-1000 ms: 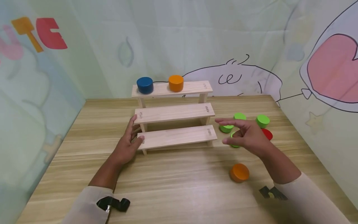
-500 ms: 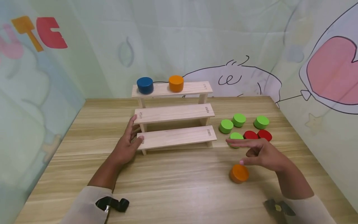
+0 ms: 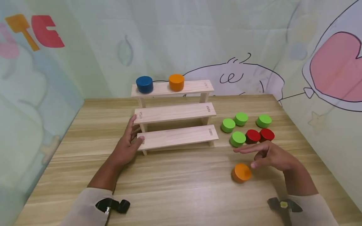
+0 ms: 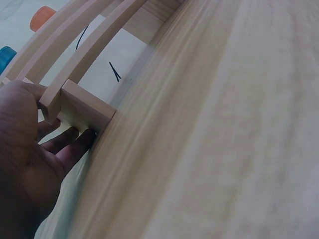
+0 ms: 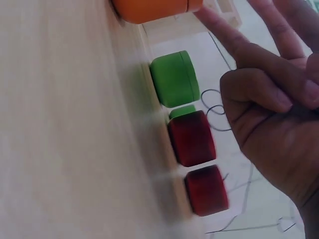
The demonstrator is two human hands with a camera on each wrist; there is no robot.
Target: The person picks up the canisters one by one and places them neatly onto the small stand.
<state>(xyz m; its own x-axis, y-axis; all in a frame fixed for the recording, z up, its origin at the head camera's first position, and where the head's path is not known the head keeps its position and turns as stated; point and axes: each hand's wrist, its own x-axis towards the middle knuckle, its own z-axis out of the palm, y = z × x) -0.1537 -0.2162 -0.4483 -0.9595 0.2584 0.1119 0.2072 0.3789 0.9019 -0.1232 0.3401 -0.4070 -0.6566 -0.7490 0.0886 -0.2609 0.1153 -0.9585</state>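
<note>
head: left hand (image 3: 125, 149) grips left end of wooden rack (image 3: 175, 113); right hand (image 3: 270, 155) released, just beside orange block (image 3: 241, 172) on desk (image 3: 181, 194) | left wrist: fingers (image 4: 77, 148) at rack's leg (image 4: 84, 107) | right wrist: two red blocks (image 5: 192, 138) near green block (image 5: 174, 79)

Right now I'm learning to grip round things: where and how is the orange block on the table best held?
Probably pinch the orange block by its round wall, from above and the right: it sits flat and apart, and the right hand is on that side.
</note>
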